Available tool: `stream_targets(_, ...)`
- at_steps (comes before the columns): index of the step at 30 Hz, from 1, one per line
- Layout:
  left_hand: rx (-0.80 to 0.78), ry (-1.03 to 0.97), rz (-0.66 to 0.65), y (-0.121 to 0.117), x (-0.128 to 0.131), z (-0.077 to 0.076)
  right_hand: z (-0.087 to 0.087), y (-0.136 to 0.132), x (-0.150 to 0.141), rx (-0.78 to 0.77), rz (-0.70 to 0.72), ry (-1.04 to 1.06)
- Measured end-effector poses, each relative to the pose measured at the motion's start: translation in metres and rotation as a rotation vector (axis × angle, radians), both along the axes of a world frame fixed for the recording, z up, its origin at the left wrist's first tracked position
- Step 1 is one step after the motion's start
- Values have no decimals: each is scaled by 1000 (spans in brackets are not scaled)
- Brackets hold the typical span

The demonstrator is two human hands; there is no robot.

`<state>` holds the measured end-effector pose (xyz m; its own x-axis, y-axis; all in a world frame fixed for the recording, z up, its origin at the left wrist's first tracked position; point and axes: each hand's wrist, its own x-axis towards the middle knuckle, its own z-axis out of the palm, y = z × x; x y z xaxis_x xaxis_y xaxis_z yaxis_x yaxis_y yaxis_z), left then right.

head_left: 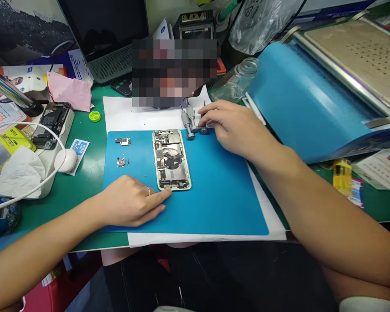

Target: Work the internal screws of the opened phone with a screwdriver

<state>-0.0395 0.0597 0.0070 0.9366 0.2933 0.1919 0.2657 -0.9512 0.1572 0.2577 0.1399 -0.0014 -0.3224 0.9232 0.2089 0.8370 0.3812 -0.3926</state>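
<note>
An opened smartphone (181,162) with its inner parts showing lies on a blue mat (221,195). My left hand (133,201) rests at its lower edge, the index fingertip touching the frame and the fingers stretched forward. Up to the right, my right hand (232,125) has thumb and fingers closed around a small grey screwdriver (203,129), partly hidden by the fingertips. Just left of it lie two similar screwdrivers (189,119). Small metal phone parts sit on the mat's left side: an upper piece (123,141) and a lower piece (121,162), with tiny screws nearby.
A glass jar (235,80) lies tilted behind my right hand, beside a large blue machine (299,99) with a perforated top plate. To the left are another opened phone (52,123), a white cable (53,134) and a green cap (94,116). A dark screen (105,28) stands behind.
</note>
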Motion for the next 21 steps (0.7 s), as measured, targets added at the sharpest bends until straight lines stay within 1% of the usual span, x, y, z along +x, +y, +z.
stream_targets(4,-5,0,3,0,0,-1,2,-3,-3,80,32,36)
stream_targets(8,-10,-4,3,0,0,-1,3,-5,-7,127,8,54)
stream_targets(14,-9,-4,7,-1,0,0,2,-6,-8,93,2,2)
stream_targets(21,-7,-3,8,0,1,0,-4,-3,-6,106,51,41)
